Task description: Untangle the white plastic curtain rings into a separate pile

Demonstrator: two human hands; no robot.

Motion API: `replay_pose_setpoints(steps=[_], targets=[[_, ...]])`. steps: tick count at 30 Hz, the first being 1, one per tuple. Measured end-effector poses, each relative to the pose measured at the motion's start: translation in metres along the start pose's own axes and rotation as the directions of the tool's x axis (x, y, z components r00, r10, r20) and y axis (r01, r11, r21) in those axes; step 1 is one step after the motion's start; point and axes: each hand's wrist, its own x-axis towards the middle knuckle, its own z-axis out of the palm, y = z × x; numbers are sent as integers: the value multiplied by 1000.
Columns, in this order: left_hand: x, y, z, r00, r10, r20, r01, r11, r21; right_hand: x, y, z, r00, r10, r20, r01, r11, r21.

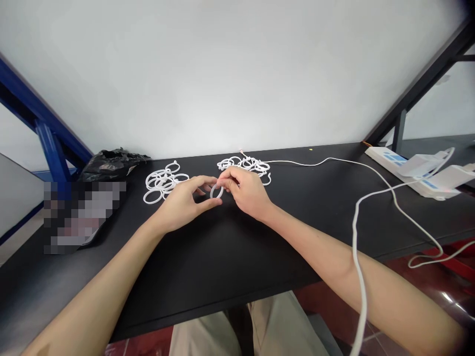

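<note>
At frame centre, the left hand (185, 200) and right hand (247, 190) both pinched one smooth white plastic ring (216, 192) just above the matte black table (230, 257). Heaps (163, 182) of like rings lay behind. A crumpled glossy bag (111, 163) sat upper left. The power strip (404, 170) had blue labels too small to read.

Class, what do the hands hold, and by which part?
A white ring, by its rim: left hand at its left edge, right hand at its right.
</note>
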Motion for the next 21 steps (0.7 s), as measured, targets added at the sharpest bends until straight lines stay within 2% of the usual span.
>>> replay_pose_setpoints(steps=[5,8,9,11,13,14,16,18,21], targets=[[1,-1,2,999,-1,-43,3,999,37,0,3,-3,998,68,-6,-68,997,-32],[3,-10,-2,978,-19,-209,62,978,201,1,8,-7,992,110,-59,-119,978,-171],[3,-14,-4,953,-35,-302,122,954,274,2,10,-8,991,119,-58,-129,964,-232],[2,-22,-11,874,-66,-481,273,886,375,2,13,-9,992,126,-12,-122,929,-349],[1,-27,-18,814,-82,-575,366,841,399,1,16,-9,990,129,60,-90,895,-438],[1,-28,-19,805,-80,-587,378,832,405,1,17,-8,987,129,93,-70,878,-474],[1,-27,-18,821,-60,-568,353,835,422,-1,18,-7,982,126,142,-34,852,-523],[2,-23,-13,863,-20,-505,278,853,442,-1,19,-5,981,111,156,-9,842,-540],[4,-17,-2,938,62,-342,98,897,431,-1,18,-4,995,58,78,-13,874,-485]])
